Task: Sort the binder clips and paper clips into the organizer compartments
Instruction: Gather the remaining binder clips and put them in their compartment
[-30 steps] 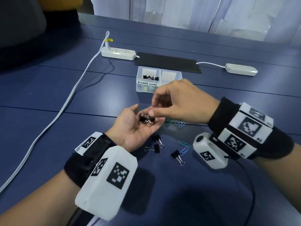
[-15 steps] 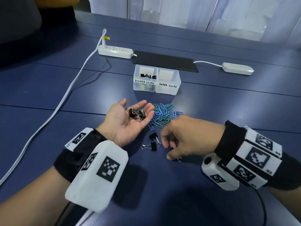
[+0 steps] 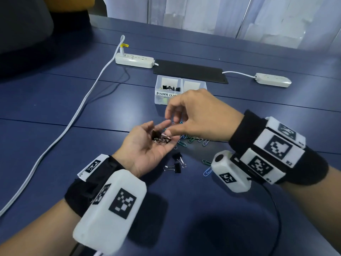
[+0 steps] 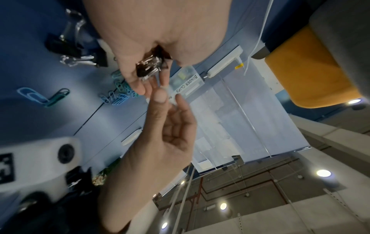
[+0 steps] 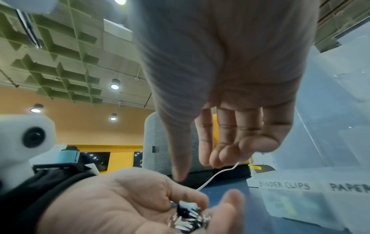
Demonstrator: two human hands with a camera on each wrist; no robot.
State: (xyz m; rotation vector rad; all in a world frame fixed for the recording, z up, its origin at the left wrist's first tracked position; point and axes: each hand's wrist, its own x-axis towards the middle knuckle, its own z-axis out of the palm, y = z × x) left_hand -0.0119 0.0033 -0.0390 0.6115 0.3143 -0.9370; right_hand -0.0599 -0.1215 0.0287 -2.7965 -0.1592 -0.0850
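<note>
My left hand [image 3: 144, 148] lies palm up over the table, fingers loosely out, carrying several black binder clips [image 3: 161, 138] in the palm. The right hand [image 3: 193, 115] hovers just above it, fingers spread and relaxed, thumb tip touching the clips and nothing pinched. In the right wrist view the binder clips [image 5: 188, 218] sit in the cupped left hand [image 5: 120, 205]. Two binder clips [image 3: 176, 163] lie on the table below the left hand. A pile of blue and green paper clips [image 3: 191, 140] is partly hidden under the right hand. The clear organizer [image 3: 166, 97] behind holds binder clips in its left compartment.
Two loose paper clips [image 3: 207, 169] lie by the right wrist camera. Behind the organizer are a black mat [image 3: 190, 71], a white power strip [image 3: 134, 60] with a cable [image 3: 73, 121] running to the left front, and a second strip [image 3: 273, 80] at the right.
The right hand rose from the table at lower right and came back over the left palm. One binder clip that lay on the table is gone from there.
</note>
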